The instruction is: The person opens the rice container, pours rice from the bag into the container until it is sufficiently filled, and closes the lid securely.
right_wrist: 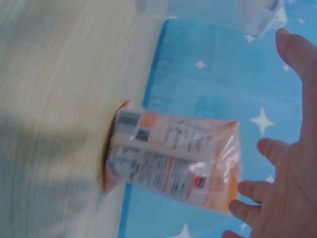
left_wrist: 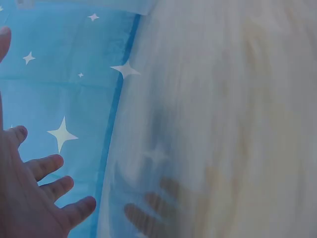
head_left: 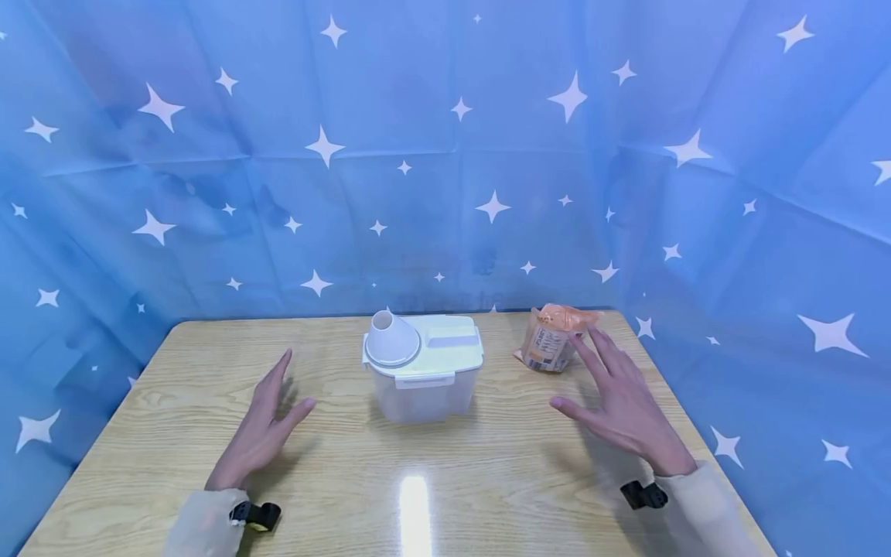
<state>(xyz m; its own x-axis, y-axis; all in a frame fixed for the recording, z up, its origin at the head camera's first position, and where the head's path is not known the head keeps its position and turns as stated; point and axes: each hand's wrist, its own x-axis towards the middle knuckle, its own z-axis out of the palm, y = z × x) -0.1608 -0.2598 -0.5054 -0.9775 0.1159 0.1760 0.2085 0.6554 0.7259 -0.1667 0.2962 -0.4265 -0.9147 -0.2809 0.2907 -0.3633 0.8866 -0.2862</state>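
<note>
A clear plastic storage box (head_left: 421,398) with a white lid stands at the middle of the table, and a white cone-shaped cup (head_left: 393,340) sits on the lid's left part. Right of it, near the back edge, an orange printed plastic packet (head_left: 550,340) stands upright. My left hand (head_left: 264,429) is held over the table left of the box, fingers straight and nothing in it. Near the packet, my right hand (head_left: 619,394) has its fingers spread and holds nothing; in the right wrist view its fingertips overlap the top end of the packet (right_wrist: 173,156).
The wood-grain table (head_left: 334,487) reaches back to a blue curtain (head_left: 418,193) with white stars, which also runs along both sides. A bright light reflection (head_left: 415,514) lies on the tabletop toward the front. Each wrist wears a small black camera (head_left: 643,495).
</note>
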